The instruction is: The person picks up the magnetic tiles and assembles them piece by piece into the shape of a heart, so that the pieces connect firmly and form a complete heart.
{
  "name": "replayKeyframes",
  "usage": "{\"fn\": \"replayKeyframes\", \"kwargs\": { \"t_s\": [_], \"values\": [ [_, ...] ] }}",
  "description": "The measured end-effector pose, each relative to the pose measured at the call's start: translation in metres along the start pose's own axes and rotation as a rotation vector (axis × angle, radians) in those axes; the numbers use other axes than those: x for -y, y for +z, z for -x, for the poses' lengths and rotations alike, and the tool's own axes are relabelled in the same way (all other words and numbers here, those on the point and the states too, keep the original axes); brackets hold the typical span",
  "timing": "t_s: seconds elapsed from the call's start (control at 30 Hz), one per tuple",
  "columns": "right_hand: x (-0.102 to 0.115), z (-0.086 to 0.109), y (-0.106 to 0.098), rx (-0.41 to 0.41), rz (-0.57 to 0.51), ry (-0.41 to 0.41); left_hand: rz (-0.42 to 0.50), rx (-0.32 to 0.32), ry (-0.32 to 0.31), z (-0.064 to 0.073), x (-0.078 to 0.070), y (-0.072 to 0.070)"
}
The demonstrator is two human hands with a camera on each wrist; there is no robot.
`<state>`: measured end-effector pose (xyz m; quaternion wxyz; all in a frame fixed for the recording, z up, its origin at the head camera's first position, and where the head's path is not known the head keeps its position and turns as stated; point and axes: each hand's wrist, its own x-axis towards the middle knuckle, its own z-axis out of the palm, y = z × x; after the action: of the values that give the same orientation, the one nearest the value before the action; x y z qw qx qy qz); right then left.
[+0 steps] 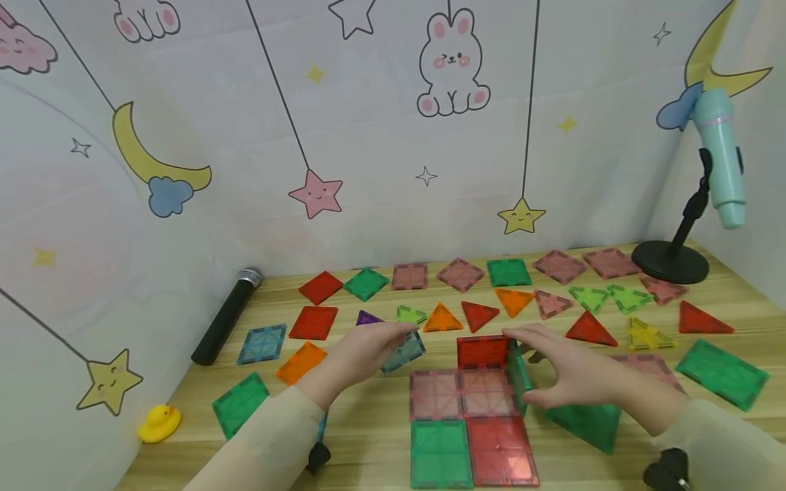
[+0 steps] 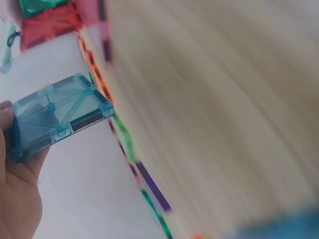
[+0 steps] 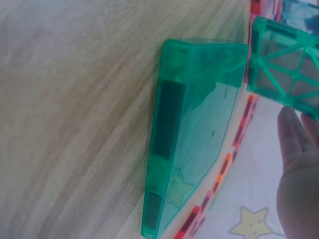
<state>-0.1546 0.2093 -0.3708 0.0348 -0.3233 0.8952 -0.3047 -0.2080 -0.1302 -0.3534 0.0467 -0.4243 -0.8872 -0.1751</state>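
My left hand (image 1: 362,358) grips a clear blue square magnetic tile (image 2: 60,115) by one end, above the table left of a flat block of tiles. The block has two pink tiles (image 1: 434,394) at the back, a green tile (image 1: 441,453) and a red tile (image 1: 500,450) in front. A red tile (image 1: 482,352) stands upright along its back edge. At the right edge stands a green tile (image 1: 518,376), held by my right hand (image 1: 574,368) with thumb and fingers at its sides. Beside that hand lies a large green triangle (image 1: 592,424).
Loose square and triangular tiles, such as an orange triangle (image 1: 442,319), spread behind and beside the block. A black microphone (image 1: 227,317) and yellow duck (image 1: 160,423) lie left. A mint microphone (image 1: 720,160) on a black stand (image 1: 669,262) rises at back right, before a patterned cloth.
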Motion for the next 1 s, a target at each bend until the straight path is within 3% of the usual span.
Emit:
{"fn": "replayKeyframes", "kwargs": {
  "t_s": [0.2,0.33,0.53,0.8,1.0],
  "values": [
    [-0.003,0.001,0.002,-0.015,0.019,-0.022,0.09,0.059,0.069,-0.022,-0.021,0.009],
    [-0.005,0.001,0.002,-0.028,0.019,-0.038,0.107,0.054,0.084,-0.028,-0.027,0.017],
    [-0.005,0.002,0.002,-0.031,0.009,-0.041,0.134,0.082,-0.023,-0.021,-0.021,0.017],
    [-0.005,0.002,0.001,-0.025,0.042,-0.032,0.046,0.07,-0.003,-0.013,-0.015,0.013],
    [-0.004,0.0,0.002,-0.02,0.026,-0.045,0.077,0.039,-0.081,0.0,-0.008,0.007]
  ]
}}
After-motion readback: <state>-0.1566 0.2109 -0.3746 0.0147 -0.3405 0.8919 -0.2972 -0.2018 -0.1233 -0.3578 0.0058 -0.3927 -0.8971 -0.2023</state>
